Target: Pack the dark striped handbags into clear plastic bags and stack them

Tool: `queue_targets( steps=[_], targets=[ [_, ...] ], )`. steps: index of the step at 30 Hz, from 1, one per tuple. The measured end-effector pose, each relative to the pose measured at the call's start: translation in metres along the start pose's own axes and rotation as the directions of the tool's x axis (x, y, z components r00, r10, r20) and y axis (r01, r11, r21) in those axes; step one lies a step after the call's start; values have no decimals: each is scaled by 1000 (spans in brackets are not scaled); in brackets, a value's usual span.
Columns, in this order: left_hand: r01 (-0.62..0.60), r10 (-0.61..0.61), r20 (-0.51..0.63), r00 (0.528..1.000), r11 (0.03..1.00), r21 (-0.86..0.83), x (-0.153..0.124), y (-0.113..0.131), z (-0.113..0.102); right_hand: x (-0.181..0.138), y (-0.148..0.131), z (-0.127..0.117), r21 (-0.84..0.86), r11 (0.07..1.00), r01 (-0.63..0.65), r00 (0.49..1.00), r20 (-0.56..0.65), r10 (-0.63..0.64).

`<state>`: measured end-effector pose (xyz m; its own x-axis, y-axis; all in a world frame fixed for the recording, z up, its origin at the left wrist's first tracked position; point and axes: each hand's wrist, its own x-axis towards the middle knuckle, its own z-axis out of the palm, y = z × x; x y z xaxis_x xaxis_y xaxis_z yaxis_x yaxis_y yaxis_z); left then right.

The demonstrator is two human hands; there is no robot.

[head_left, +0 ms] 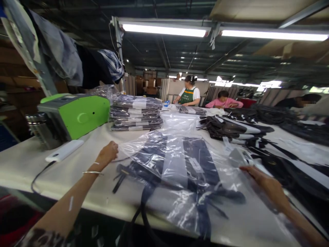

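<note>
A clear plastic bag [180, 164] with a dark folded garment inside lies on the white table [25, 164] in front of me. My left hand [109, 153] is curled at the bag's left edge, fingers closed on the plastic. My right hand [264, 183] rests at the bag's right edge with fingers stretched toward it, partly blurred. Black straps [144, 212] trail from the garment over the table's near edge.
A green machine [74, 115] stands at the left, with a white power bank [64, 151] and cable before it. A stack of bagged garments [136, 113] sits behind. Loose dark garments [231, 128] cover the right side. Three people sit or stand at the far end.
</note>
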<state>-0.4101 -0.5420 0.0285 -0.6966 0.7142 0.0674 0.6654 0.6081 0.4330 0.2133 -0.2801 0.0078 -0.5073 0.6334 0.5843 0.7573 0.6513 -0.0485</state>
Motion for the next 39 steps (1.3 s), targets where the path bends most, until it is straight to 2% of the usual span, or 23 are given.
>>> queue_targets(
  steps=[2,4,5,7,9,11,13,15,17,19,21,22,23,25,27,29,31,34,37,39],
  targets=[
    [74,-74,-9,997,995,-70,-20,-20,-6,27,10,12,134,991,12,999,37,-17],
    [138,-147,-18,989,959,-248,-47,-37,-9,60,7,25,170,984,-45,998,49,37],
    [159,-176,-10,984,909,-386,-62,-44,-9,77,2,31,169,983,-70,997,38,64],
    [191,-216,45,975,725,-662,-94,-49,-8,113,-14,40,192,979,-75,997,13,73],
    [233,-213,137,967,537,-810,-124,-46,-3,150,-28,40,234,969,-80,997,39,72],
    [292,-162,245,956,420,-860,-150,-35,5,186,-39,30,239,962,-134,990,84,117],
    [348,-82,342,936,351,-869,-168,-18,16,215,-51,10,169,967,-191,980,80,180],
    [378,-22,393,919,320,-868,-180,4,29,229,-75,-15,100,969,-227,974,20,226],
    [388,20,410,912,281,-878,-187,31,43,219,-115,-39,146,952,-270,963,27,269],
    [390,78,411,908,196,-900,-190,62,55,188,-169,-54,404,871,-280,952,235,197],
    [398,156,409,899,97,-912,-192,94,66,143,-224,-58,599,724,-343,871,491,6],
    [401,187,405,895,61,-914,-192,109,71,120,-249,-56,619,701,-354,811,576,-100],
    [401,214,400,891,42,-915,-193,123,75,99,-270,-53,640,676,-365,762,623,-179],
    [381,254,379,890,44,-923,-194,146,82,66,-297,-45,686,625,-373,703,648,-293],
    [345,282,352,892,77,-936,-195,161,87,48,-305,-36,699,573,-427,681,666,-304],
    [316,305,334,892,108,-943,-196,166,91,42,-301,-29,679,517,-522,668,702,-247],
    [303,321,326,889,120,-945,-196,165,94,42,-293,-25,653,471,-593,654,732,-191],
    [287,330,307,893,108,-952,-198,158,96,43,-287,-24,647,455,-612,663,733,-151],
    [266,330,283,901,97,-959,-200,152,95,44,-292,-26,661,411,-628,676,725,-134],
    [256,330,276,903,101,-961,-200,150,93,45,-298,-28,666,345,-661,661,735,-151]
  ],
)
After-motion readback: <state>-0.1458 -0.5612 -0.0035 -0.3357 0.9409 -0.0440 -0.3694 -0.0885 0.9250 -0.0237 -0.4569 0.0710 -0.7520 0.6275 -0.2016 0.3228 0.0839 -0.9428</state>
